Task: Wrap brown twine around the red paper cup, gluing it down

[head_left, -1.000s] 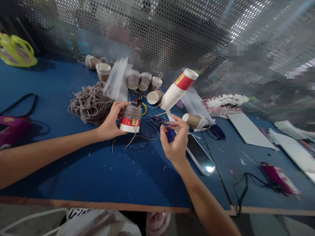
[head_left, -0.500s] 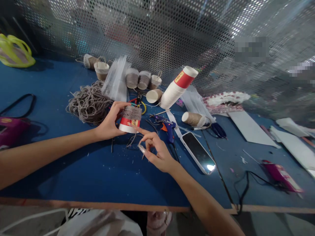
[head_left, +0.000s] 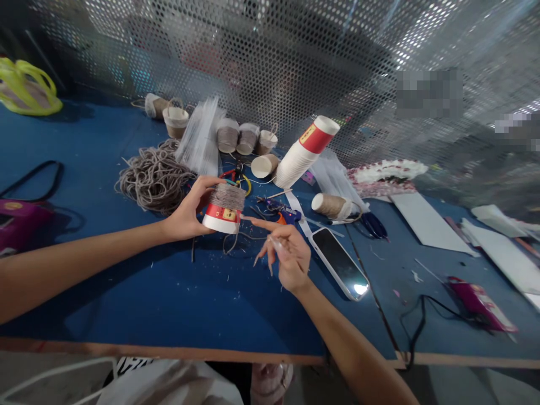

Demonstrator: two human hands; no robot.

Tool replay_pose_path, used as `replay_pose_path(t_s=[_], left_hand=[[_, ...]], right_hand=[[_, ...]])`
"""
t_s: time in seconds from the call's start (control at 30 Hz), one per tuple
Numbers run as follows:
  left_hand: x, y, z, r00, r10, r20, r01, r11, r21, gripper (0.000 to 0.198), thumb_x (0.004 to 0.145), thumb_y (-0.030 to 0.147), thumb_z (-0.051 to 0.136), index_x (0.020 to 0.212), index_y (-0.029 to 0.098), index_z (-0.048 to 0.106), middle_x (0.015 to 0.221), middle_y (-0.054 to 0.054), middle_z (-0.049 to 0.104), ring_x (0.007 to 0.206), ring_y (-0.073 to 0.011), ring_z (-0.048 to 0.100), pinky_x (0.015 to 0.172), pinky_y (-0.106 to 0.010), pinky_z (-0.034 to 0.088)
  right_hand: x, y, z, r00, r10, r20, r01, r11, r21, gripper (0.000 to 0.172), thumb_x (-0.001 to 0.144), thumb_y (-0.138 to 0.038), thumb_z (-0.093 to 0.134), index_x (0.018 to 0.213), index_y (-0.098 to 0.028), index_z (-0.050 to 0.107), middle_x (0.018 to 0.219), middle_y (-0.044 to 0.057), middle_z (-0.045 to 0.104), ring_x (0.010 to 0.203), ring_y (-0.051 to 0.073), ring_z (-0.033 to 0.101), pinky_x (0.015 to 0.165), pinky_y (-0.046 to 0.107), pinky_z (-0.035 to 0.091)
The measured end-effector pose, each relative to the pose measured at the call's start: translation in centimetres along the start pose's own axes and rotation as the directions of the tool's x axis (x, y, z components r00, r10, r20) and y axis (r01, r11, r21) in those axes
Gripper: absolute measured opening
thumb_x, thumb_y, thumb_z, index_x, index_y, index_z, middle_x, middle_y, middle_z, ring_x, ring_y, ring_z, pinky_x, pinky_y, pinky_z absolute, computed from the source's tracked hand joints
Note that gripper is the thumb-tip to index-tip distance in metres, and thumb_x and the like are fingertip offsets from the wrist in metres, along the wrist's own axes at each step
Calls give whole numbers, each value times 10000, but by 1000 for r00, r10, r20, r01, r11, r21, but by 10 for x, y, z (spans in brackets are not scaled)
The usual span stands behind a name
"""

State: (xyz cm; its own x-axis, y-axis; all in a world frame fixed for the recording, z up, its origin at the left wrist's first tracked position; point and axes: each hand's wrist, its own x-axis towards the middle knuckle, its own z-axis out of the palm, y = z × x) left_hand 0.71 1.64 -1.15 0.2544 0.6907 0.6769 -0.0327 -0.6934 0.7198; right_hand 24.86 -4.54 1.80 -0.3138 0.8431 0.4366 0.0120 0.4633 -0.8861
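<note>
My left hand (head_left: 192, 211) is wrapped round a red and white paper cup (head_left: 222, 216), tilted with its white rim down. Grey cord (head_left: 228, 197) is wound round the cup's upper part, and a loose end hangs down at its right side. Close to that side, the index finger of my right hand (head_left: 289, 250) points at the cup; its other fingers are apart and hold nothing. Left of the cup lies a tangled heap of grey cord (head_left: 154, 177).
Behind stand cord-wrapped cups (head_left: 228, 135) and a leaning stack of paper cups (head_left: 301, 152). Right of my hands lie a blue glue gun (head_left: 291, 215), a phone (head_left: 340, 263) and dark scissors (head_left: 374, 225). A purple device (head_left: 481, 302) is at the far right.
My right hand has moved right and turned, its fingers spreading away from the cord. The cup has tilted slightly in my left hand.
</note>
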Motion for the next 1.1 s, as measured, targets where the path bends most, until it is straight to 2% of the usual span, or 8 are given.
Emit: replay_pose_path(t_s=[0.1,0.17,0.3,0.4,0.47,0.8,1.0,1.1], left_hand=[[1,2,0,999,-37,7,37,999,-28,739,672,330,859,1293,247,467,1239,-100,557,1065,-250,657,905,-394,569],[2,2,0,998,-61,7,61,997,-38,731,676,335,857,1282,252,458,1220,-96,584,1057,-255,666,882,-394,578],[1,2,0,995,-96,15,96,994,-45,737,661,361,865,1255,252,445,1185,-94,612,1035,-259,679,851,-381,591],[0,0,-1,993,-115,21,116,992,-49,729,663,366,863,1237,256,427,1141,-84,615,983,-237,693,794,-332,602],[-1,0,-1,992,-121,24,122,991,-54,721,667,367,859,1228,260,419,1128,-82,611,980,-234,692,785,-321,601],[0,4,0,995,-98,30,100,992,-74,719,646,352,867,1214,259,436,1132,-73,592,989,-237,680,817,-355,590],[1,5,1,997,-77,30,79,992,-96,721,626,323,881,1204,265,456,1162,-73,572,984,-221,676,826,-340,591],[0,4,1,995,-91,32,94,991,-99,732,618,351,884,1208,267,459,1168,-76,573,966,-221,678,821,-351,591]], right_hand=[[-1,1,0,988,-59,-142,60,998,-1,146,941,-397,531,926,-253,514,1179,41,684,428,37,450,470,251,522],[-1,-1,1,986,-66,-151,71,997,27,136,931,-385,559,975,-263,520,1234,38,644,433,27,453,476,247,529],[-2,-8,5,993,54,104,-60,997,53,191,928,-426,567,1017,-259,538,1345,83,588,485,37,511,565,276,572],[-2,-13,8,942,139,307,-146,989,-2,219,935,-456,551,986,-243,557,1174,76,668,519,62,535,582,276,566],[-1,-14,9,923,155,351,-162,987,-9,229,938,-466,541,983,-241,555,1169,77,670,540,69,538,560,266,552],[4,-10,5,965,120,233,-136,989,55,204,951,-435,534,963,-231,536,1445,112,551,500,19,521,602,256,573],[2,-4,1,984,87,157,-92,995,29,218,952,-442,519,913,-231,560,1342,85,641,460,34,536,532,259,558],[1,-1,0,999,29,22,-29,1000,-5,252,942,-452,505,851,-227,571,1237,83,704,429,54,513,489,282,550]])
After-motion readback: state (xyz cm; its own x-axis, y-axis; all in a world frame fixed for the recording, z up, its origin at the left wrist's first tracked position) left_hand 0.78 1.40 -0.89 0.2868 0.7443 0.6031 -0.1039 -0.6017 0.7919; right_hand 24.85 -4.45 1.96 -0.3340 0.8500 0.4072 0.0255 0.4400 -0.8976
